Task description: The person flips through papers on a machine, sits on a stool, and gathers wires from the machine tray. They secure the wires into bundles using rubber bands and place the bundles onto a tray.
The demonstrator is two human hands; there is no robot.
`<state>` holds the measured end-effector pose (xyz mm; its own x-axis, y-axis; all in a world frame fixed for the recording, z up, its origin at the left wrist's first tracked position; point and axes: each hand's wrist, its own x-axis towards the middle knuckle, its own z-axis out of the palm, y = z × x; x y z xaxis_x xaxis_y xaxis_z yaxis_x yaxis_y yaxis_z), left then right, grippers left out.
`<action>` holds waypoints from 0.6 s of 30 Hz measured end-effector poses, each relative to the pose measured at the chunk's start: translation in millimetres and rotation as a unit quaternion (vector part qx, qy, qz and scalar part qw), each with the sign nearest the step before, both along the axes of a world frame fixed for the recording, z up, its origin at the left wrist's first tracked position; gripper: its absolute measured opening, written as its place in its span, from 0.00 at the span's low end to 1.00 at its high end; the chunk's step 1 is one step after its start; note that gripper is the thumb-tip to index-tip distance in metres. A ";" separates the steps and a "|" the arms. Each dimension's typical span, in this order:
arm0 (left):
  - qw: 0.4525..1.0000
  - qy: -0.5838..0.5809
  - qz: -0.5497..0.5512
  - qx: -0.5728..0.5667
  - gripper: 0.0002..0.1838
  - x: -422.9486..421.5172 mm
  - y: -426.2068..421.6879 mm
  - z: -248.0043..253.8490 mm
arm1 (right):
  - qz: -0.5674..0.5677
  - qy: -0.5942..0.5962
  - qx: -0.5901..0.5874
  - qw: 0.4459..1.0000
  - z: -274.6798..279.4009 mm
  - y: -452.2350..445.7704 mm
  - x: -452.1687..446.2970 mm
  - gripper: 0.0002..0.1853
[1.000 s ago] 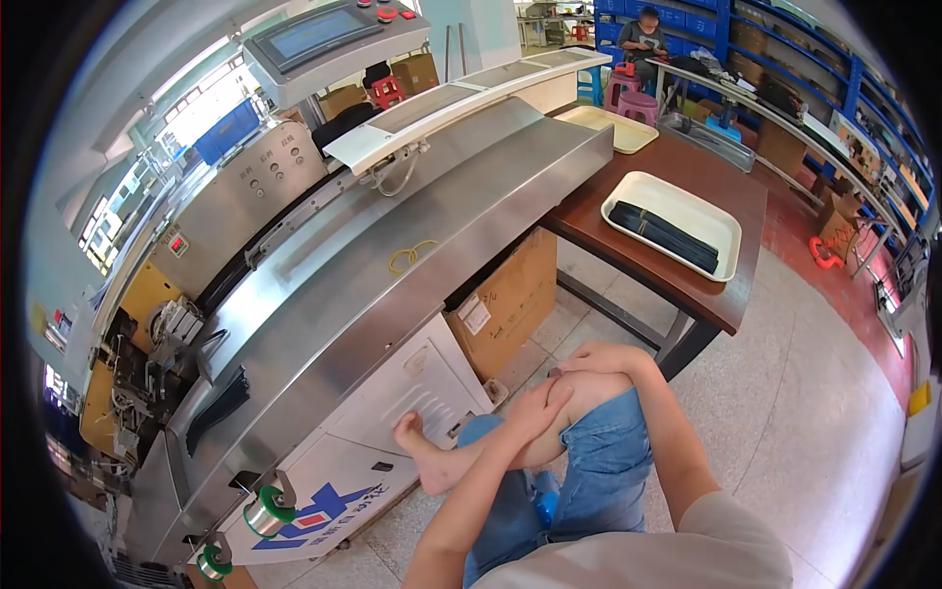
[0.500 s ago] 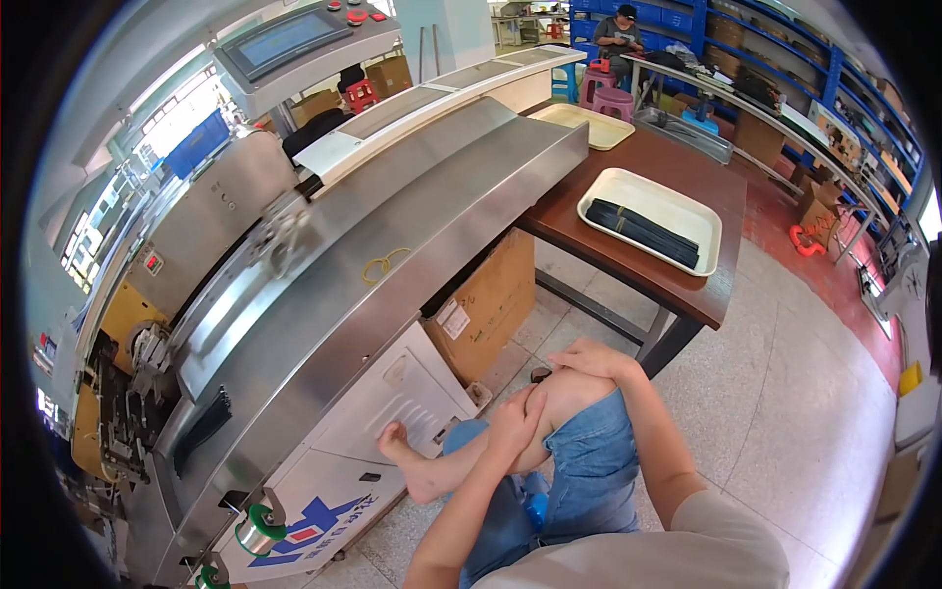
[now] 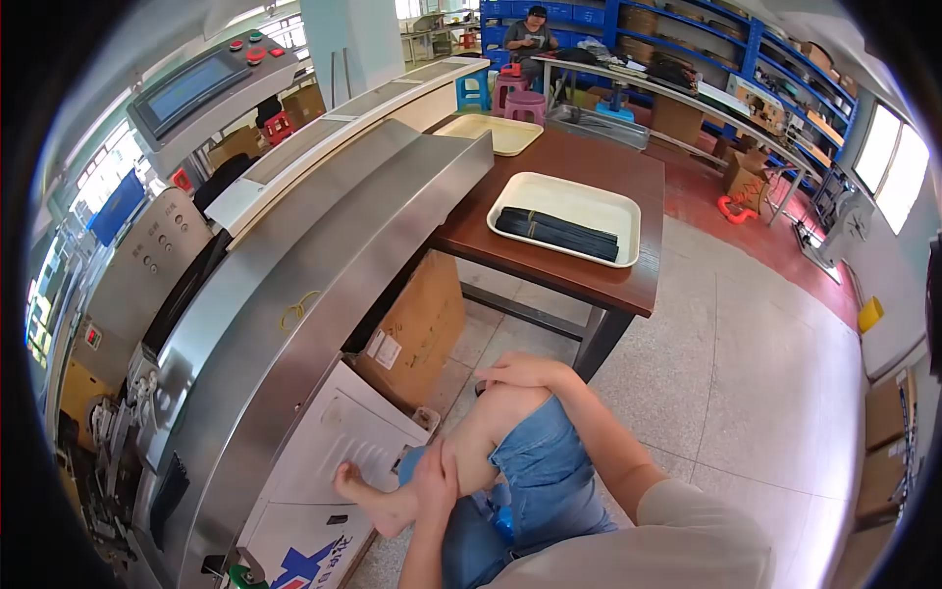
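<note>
My left hand [image 3: 435,478] rests against the shin of my raised bare leg [image 3: 476,447], thumb and fingers apart, with no object in it. On top of the knee lies my right hand [image 3: 520,370], its fingers stretched out and holding nothing. Beyond the knee, a cream tray [image 3: 579,201] with a bundle of dark strips [image 3: 559,233] in it stands on the brown table [image 3: 633,280]. A yellow band [image 3: 297,310] lies on the metal machine bed [image 3: 339,245]; some dark strips [image 3: 170,491] are at its near left end.
A control panel with a screen [image 3: 188,88] stands at the upper left. Under the table's left side is a cardboard box [image 3: 417,329]. A second tray [image 3: 491,133] sits at the table's far end. A co-worker [image 3: 530,39] sits at the back near blue shelves.
The view has swung to the right, so the machine and table appear further left. My left hand has slid down the shin, away from my right hand, which remains on the knee.
</note>
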<state>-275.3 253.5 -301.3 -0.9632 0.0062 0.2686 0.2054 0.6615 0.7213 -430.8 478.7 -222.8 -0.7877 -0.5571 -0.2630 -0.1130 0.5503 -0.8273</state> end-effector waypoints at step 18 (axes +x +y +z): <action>0.971 0.017 -0.091 -0.219 0.53 15.6 9.4 32.2 | 0.281 0.438 0.299 0.800 -5.6 -71.7 87.6 0.22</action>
<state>-259.7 263.0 -269.1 -0.9262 0.2964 0.2328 0.3663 0.8535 0.3706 -343.2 407.0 -228.4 -0.4858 -0.8685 -0.0988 -0.8733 0.4773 0.0975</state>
